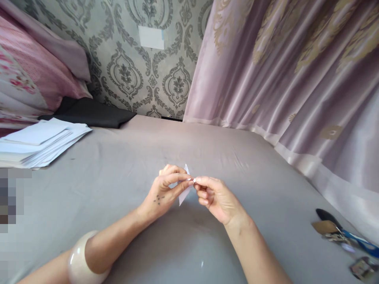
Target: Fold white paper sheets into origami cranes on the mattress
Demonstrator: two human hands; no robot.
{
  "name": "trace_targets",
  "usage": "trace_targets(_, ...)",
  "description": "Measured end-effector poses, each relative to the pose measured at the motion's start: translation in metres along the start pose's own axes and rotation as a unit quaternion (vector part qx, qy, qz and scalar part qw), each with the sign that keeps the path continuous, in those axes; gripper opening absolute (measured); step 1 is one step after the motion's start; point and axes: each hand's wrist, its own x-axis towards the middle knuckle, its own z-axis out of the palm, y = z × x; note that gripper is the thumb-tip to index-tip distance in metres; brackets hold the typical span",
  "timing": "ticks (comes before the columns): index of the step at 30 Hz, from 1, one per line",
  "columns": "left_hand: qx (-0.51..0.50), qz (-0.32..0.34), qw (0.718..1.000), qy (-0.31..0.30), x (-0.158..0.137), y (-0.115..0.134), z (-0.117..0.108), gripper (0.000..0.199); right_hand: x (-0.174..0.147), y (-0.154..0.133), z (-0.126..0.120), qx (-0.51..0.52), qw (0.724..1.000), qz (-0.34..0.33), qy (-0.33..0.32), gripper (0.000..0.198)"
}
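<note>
A small piece of folded white paper is held above the grey sheet, in the middle of the view. My left hand pinches it between thumb and fingers, and its pointed ends stick out above and below these fingers. From the other side, my right hand closes thumb and forefinger on the paper's tip, right against the left fingertips. The other right fingers are curled. Part of the paper is hidden behind the left fingers. A pale bangle circles my left forearm.
Stacked white paper lies at the left, before a folded black cloth or case. At the right edge are keys with a blue strap. Pink curtains hang along the right. A tiny white scrap lies near the front.
</note>
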Motion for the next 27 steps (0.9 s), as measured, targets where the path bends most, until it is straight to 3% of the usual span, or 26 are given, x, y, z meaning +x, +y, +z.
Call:
trace_targets(15, -0.026, -0.009, 1.0, 0.012, -0.001, 0.0012, 0.0029, 0.006, -0.0035, 0.0021, 0.0071, -0.038, 0.998, -0.019, 0.045, 0.02)
trace_targets(27, -0.098, -0.11, 0.989, 0.001, 0.0007, 0.0065, 0.0026, 0.008, -0.0032, 0.0013, 0.0063, -0.038, 0.998, -0.025, 0.037, 0.019)
